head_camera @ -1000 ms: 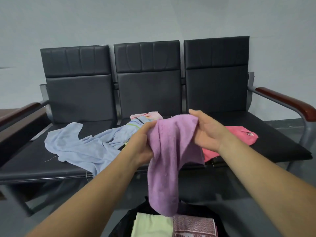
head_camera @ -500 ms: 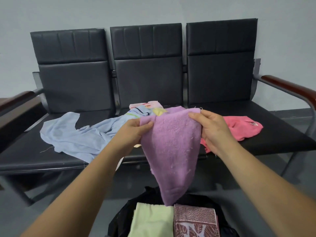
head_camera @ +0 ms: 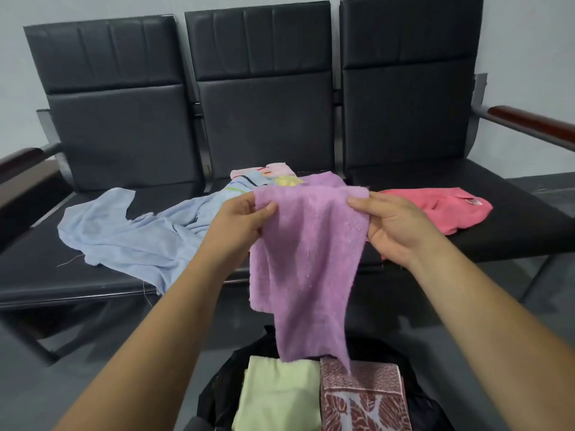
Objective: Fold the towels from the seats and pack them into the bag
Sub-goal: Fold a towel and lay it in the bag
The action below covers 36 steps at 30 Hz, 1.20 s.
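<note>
Holding the purple towel (head_camera: 306,253) up by its top edge, you are pinching one upper corner in your left hand (head_camera: 239,225), with the thumb pressing on the near face and the fingers curling behind. Your right hand (head_camera: 395,225) is pinching the opposite corner the same way, so the edge is stretching between the two hands in the middle of the frame. Below them the towel is hanging loose and narrowing to an uneven lower end.

That end is dangling over the open black bag (head_camera: 217,387) at the bottom centre. Whether its tip is touching what is inside, you cannot tell from this angle. In the bag, a folded pale green towel (head_camera: 277,396) is sitting on the left. A folded maroon patterned towel (head_camera: 364,399) is sitting right beside it.

Behind your hands, the black three-seat bench (head_camera: 267,119) is filling the upper half of the frame. A light blue cloth (head_camera: 130,231) is lying spread and rumpled across the left seat, reaching toward the middle one. A small heap of striped and pale pink cloths (head_camera: 264,178) is lying on the middle seat, just above the purple towel's top edge. A coral pink towel (head_camera: 435,206) is lying crumpled on the right seat, partly hidden behind your right hand.
</note>
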### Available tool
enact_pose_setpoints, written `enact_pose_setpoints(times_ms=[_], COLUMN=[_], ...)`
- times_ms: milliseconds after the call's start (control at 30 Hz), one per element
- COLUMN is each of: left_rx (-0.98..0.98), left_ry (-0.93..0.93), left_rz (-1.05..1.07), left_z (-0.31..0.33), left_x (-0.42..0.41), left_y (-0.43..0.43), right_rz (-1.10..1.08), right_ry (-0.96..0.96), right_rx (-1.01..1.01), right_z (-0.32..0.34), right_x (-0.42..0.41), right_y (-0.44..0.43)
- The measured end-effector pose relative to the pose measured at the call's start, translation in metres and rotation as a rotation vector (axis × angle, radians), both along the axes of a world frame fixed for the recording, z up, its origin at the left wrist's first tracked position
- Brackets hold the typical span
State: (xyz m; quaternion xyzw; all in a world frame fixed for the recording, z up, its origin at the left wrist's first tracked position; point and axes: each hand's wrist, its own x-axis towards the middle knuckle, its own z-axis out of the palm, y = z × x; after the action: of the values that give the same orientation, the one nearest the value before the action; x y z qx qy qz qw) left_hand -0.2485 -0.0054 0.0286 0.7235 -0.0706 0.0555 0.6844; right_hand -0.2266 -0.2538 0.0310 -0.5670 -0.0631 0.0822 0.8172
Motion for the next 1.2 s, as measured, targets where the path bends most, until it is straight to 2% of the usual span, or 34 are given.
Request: enact_pose_setpoints(times_ms=[67, 200, 300, 367, 467, 533, 667, 733, 833, 900, 1033, 1133, 1200], left_rx=[0.169, 0.068, -0.007, -0.071, 0.001, 0.058, 0.097, 0.052, -0.041, -0.055, -0.054, -0.003, 0.043], left_ry=[-0.035, 0.035, 0.071, 0.074, 0.027, -0.024, -0.095, -0.105, -0.114, -0.114, -0.089, -0.077, -0.074], left_rz=[0.073, 0.117, 0.075, -0.015, -0.035, 0.02, 0.169, 0.214, 0.15, 0.122, 0.121, 0.072, 0.048], left_z=[0.0, 0.006, 0.008, 0.007, 0.006, 0.007, 0.011, 0.012, 0.015, 0.016, 0.014, 0.011, 0.007], left_x=[0.001, -0.003, -0.003, -0.006, -0.008, -0.01, -0.017, -0.017, -0.021, -0.024, -0.024, -0.024, -0.023], left_y=[0.005, 0.003, 0.004, 0.005, 0.008, 0.008, 0.003, 0.001, -0.002, -0.005, -0.013, -0.021, -0.024], right_rz=[-0.117, -0.219, -0.208, -0.19, -0.141, -0.168, -0.323, -0.339, -0.29, -0.241, 0.008, 0.05, 0.027], right_ry=[-0.027, -0.103, -0.081, -0.047, -0.046, -0.092, -0.239, -0.282, -0.309, -0.349, -0.41, -0.392, -0.384], right_rx=[-0.112, -0.234, -0.188, -0.085, 0.009, -0.049, -0.334, -0.313, -0.211, -0.257, -0.398, -0.518, -0.51], right_z=[-0.005, -0.003, 0.0, 0.003, 0.005, 0.003, 0.003, 0.005, 0.006, 0.007, 0.0, -0.013, -0.02], right_x=[0.004, 0.004, 0.003, 0.002, 0.001, 0.002, -0.002, -0.006, -0.011, -0.014, -0.017, -0.02, -0.021], right_y=[-0.001, 0.001, -0.001, -0.003, -0.006, -0.008, -0.008, -0.007, -0.004, -0.001, 0.009, 0.024, 0.034])
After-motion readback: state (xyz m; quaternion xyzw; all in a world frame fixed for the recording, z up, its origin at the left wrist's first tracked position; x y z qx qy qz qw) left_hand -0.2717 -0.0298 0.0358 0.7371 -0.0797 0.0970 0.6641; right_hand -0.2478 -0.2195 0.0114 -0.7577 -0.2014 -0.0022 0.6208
